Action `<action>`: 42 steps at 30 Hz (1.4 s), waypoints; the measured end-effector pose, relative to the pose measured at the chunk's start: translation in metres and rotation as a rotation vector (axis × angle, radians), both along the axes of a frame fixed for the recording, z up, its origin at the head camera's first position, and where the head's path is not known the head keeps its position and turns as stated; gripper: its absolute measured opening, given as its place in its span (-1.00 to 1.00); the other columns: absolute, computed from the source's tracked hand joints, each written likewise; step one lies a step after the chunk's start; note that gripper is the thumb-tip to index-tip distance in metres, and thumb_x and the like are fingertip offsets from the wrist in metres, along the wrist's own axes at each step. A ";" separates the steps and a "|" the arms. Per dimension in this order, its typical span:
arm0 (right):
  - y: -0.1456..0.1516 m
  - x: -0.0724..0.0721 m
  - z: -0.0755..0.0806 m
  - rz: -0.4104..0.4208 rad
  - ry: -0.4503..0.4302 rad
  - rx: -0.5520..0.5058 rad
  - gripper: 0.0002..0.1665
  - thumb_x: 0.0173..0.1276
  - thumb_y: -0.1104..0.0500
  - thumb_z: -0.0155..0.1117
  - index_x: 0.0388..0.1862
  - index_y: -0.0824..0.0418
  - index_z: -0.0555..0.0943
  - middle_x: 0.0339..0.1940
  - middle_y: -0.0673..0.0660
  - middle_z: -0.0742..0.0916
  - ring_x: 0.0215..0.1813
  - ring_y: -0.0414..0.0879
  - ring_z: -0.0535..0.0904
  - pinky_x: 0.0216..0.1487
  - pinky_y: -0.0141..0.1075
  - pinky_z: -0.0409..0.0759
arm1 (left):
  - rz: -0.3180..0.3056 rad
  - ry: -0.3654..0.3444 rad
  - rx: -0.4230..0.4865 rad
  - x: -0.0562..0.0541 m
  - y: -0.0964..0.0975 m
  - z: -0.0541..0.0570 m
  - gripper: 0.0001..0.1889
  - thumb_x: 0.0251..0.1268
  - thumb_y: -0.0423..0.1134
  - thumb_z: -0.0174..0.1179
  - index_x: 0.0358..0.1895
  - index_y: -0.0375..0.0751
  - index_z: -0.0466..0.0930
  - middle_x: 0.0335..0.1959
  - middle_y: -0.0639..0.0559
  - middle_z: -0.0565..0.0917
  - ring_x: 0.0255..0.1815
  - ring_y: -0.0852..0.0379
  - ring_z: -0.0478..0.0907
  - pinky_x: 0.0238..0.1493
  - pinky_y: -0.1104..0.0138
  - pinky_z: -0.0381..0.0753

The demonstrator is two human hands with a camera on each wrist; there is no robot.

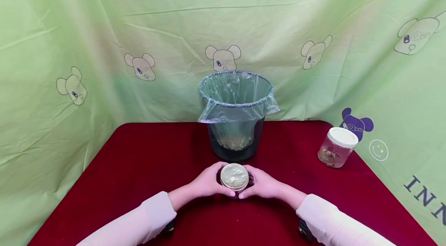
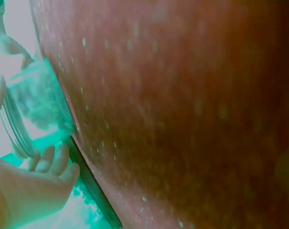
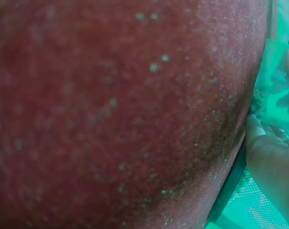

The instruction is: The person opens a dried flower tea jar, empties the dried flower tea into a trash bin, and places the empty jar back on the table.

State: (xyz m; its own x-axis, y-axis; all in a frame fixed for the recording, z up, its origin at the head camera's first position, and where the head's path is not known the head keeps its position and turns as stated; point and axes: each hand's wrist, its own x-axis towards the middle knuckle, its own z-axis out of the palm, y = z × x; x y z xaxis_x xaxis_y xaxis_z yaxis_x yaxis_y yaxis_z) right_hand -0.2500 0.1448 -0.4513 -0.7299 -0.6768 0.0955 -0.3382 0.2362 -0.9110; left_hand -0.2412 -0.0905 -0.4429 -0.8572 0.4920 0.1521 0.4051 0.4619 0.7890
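Sleeves (image 1: 148, 215) foremost; left grip (image 1: 210, 181) and right grip (image 1: 265, 182) curl half-closed round the jar (image 1: 235, 175), nearside of the bin (image 1: 232, 131). Steady holding likely needs even pressure from both sides.

Head camera: set high and well back, facing forward and down, covering the tabletop (image 1: 156, 149) to its far edge (image 1: 167, 123). Wrist cameras: low, close to the tabletop, tilted. All three views share the jar (image 1: 234, 175).
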 end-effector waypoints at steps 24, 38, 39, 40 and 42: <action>-0.001 0.002 0.003 0.003 -0.027 -0.005 -0.12 0.03 0.34 0.55 0.29 0.42 0.30 0.14 0.19 0.59 0.17 -0.13 0.52 0.16 -0.36 0.46 | 0.116 0.058 -0.046 0.009 0.007 -0.001 -0.12 -0.38 0.14 0.62 0.10 -0.14 0.43 -0.05 0.17 0.52 0.01 0.16 0.47 0.07 0.21 0.46; 0.000 0.001 0.001 -0.008 -0.018 0.004 -0.11 0.03 0.33 0.55 0.29 0.44 0.29 0.16 0.20 0.58 0.19 -0.10 0.50 0.16 -0.37 0.46 | -0.209 -0.161 0.063 -0.018 -0.008 0.009 -0.02 -0.15 -0.32 0.56 0.38 -0.38 0.15 0.21 -0.08 0.43 0.18 0.09 0.44 0.21 0.35 0.36; 0.000 0.001 0.002 -0.009 -0.017 0.005 -0.11 0.03 0.32 0.55 0.30 0.44 0.29 0.16 0.20 0.58 0.20 -0.09 0.50 0.16 -0.37 0.46 | -0.242 -0.181 0.065 -0.022 -0.009 0.010 -0.02 -0.14 -0.36 0.55 0.39 -0.38 0.14 0.20 -0.07 0.44 0.18 0.10 0.44 0.20 0.37 0.36; 0.000 0.001 0.002 -0.009 -0.017 0.004 -0.10 0.03 0.32 0.55 0.30 0.45 0.29 0.16 0.20 0.58 0.20 -0.08 0.50 0.16 -0.37 0.46 | -0.274 -0.198 0.063 -0.025 -0.010 0.010 -0.03 -0.13 -0.38 0.54 0.40 -0.38 0.13 0.19 -0.06 0.45 0.18 0.11 0.45 0.20 0.39 0.36; 0.000 0.001 0.002 -0.008 -0.019 0.002 -0.10 0.03 0.32 0.55 0.30 0.45 0.29 0.16 0.20 0.58 0.20 -0.08 0.50 0.16 -0.37 0.46 | -0.323 -0.231 0.053 -0.031 -0.011 0.010 -0.04 -0.12 -0.41 0.53 0.40 -0.36 0.13 0.21 -0.03 0.45 0.20 0.13 0.43 0.21 0.39 0.35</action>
State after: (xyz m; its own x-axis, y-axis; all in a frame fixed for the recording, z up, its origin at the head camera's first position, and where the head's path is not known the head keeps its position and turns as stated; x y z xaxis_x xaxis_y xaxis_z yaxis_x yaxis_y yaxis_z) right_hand -0.2487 0.1450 -0.4489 -0.7368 -0.6713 0.0805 -0.3191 0.2403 -0.9167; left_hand -0.2727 -0.1017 -0.4325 -0.6742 0.7385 0.0059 0.3320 0.2960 0.8956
